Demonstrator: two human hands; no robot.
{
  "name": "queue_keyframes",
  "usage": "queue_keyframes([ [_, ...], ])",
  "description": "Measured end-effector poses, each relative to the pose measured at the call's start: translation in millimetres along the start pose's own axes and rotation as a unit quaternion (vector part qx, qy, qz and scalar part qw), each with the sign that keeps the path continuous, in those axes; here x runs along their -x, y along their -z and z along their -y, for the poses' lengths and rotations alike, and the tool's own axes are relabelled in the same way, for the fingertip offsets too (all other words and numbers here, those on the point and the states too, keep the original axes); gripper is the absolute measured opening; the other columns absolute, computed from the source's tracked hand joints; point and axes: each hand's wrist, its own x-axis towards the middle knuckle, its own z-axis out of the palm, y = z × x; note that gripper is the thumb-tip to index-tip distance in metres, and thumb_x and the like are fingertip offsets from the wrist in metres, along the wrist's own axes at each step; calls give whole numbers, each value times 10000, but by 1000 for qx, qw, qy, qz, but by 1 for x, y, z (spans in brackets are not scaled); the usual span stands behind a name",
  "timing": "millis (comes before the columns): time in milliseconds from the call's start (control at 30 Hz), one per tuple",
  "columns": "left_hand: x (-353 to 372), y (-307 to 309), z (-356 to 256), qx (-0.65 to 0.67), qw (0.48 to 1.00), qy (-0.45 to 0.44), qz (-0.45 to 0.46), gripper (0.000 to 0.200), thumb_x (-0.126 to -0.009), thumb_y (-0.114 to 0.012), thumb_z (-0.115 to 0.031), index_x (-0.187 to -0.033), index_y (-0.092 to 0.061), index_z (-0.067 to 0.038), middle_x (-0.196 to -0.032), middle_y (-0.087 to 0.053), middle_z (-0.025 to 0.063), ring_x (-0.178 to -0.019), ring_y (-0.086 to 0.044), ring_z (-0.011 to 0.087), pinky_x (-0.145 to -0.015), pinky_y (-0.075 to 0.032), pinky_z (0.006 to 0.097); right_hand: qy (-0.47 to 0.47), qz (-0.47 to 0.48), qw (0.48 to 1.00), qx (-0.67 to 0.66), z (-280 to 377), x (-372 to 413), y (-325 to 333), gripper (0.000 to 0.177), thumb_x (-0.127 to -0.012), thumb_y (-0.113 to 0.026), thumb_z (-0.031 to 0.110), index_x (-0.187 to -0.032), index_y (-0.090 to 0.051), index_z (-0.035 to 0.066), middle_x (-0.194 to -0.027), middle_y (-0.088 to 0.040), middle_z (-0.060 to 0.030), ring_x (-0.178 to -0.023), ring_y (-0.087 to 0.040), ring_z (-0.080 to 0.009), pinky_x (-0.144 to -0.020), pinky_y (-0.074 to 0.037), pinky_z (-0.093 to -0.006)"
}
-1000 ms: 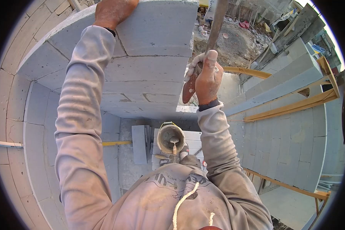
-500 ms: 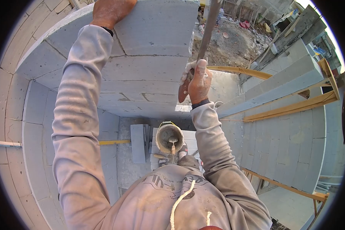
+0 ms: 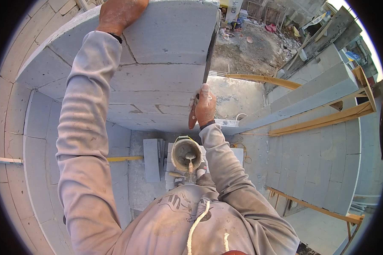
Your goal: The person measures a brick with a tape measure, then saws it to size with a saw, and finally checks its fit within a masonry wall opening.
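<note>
Bucket (image 3: 178,165) at the feet, trowel (image 3: 190,163) inside. Loose blocks (image 3: 151,160) just left of it. Yellow cord (image 3: 245,154) now shows on the floor to the right; the sleeve covered that spot earlier.

Right hand (image 3: 205,107) lower, nearer and further left than in both earlier frames. Forearm reaches up and slightly left. Fingers curl round the saw's handle (image 3: 192,114), thumb up along it.

Saw (image 3: 210,57) now at the right end of the wall (image 3: 157,76), blade running far along that edge; before, it was over the gap.

Left arm long, raised. Left hand (image 3: 122,15) at the wall's far top, about as before; finger spread cannot be told.

Beyond: rubble ground (image 3: 249,51).
</note>
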Motion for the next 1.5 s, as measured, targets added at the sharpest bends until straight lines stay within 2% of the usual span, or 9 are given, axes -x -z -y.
queue_keyframes([
  [133, -2, 2, -2, -2, 1000, 18, -2, 311, -867, -414, -166, -923, -703, -65, -1036, -701, 88, -877, -678, 274, -762, -538, 380, -118, 78, 990, -17, 3, 0, 19, 645, -977, -360, 600, -739, -550, 31, -616, -556, -67, -566, -548, -157, -531, -447, -296],
  [333, -3, 2, 1, -34, 999, 14, 21, 314, -871, -410, -168, -937, -702, -74, -1025, -703, 79, -858, -682, 266, -750, -544, 380, -102, 10, 995, -20, 20, 0, 10, 691, -952, -343, 655, -723, -532, 30, -554, -522, -62, -439, -496, -142, -407, -409, -262],
  [567, -2, 1, -1, -37, 999, 28, 7, 285, -870, -434, -171, -921, -697, -75, -1004, -706, 75, -829, -687, 259, -719, -550, 380, 1, 8, 993, -116, 83, -18, 10, 707, -943, -339, 671, -702, -527, 33, -561, -512, -43, -480, -502, -123, -450, -397, -262],
  [800, 3, -2, -3, -10, 1000, 2, -20, 286, -865, -439, -184, -928, -700, -85, -1002, -705, 83, -856, -683, 268, -739, -545, 392, -132, 31, 990, -46, 39, -12, 18, 691, -968, -332, 630, -695, -534, 29, -538, -511, -49, -453, -492, -133, -425, -387, -270],
  [967, -2, 0, 2, -11, 1000, 12, -12, 301, -867, -432, -197, -937, -702, -84, -1007, -704, 84, -861, -682, 269, -746, -542, 392, -27, 23, 986, -162, 77, -21, 15, 707, -965, -329, 637, -665, -530, 30, -537, -512, -55, -454, -514, -138, -419, -400, -260],
  [1067, -1, -1, -1, 13, 999, 29, -17, 281, -862, -444, -176, -933, -698, -77, -1002, -704, 90, -850, -683, 269, -719, -546, 392, -103, 9, 994, -20, 21, -14, 6, 654, -975, -337, 611, -709, -522, 43, -545, -510, -56, -428, -513, -158, -390, -420, -273],
  [1167, 5, -16, 14, 7, 992, 111, 63, 450, -913, -308, -321, -1202, -644, -241, -1238, -644, 23, -1063, -635, 257, -921, -498, 376, -172, 38, 981, -77, 44, -11, 16, 657, -977, -344, 604, -716, -538, 33, -545, -512, -54, -418, -505, -155, -378, -407, -269],
  [1367, -3, -12, 16, 32, 995, 88, 34, 445, -900, -309, -312, -1184, -651, -280, -1212, -654, -1, -1042, -641, 280, -893, -509, 403, -66, 46, 991, -110, 172, -21, 26, 572, -997, -404, 501, -746, -542, 6, -541, -514, -59, -409, -514, -139, -380, -409, -263],
  [1500, -5, -9, 15, 57, 990, 120, 52, 433, -915, -320, -306, -1172, -662, -243, -1251, -633, -42, -1049, -642, 270, -899, -512, 391, -31, 23, 994, -103, 171, -27, 23, 535, -1002, -418, 465, -759, -541, 5, -547, -516, -57, -416, -524, -134, -379, -417, -265],
])
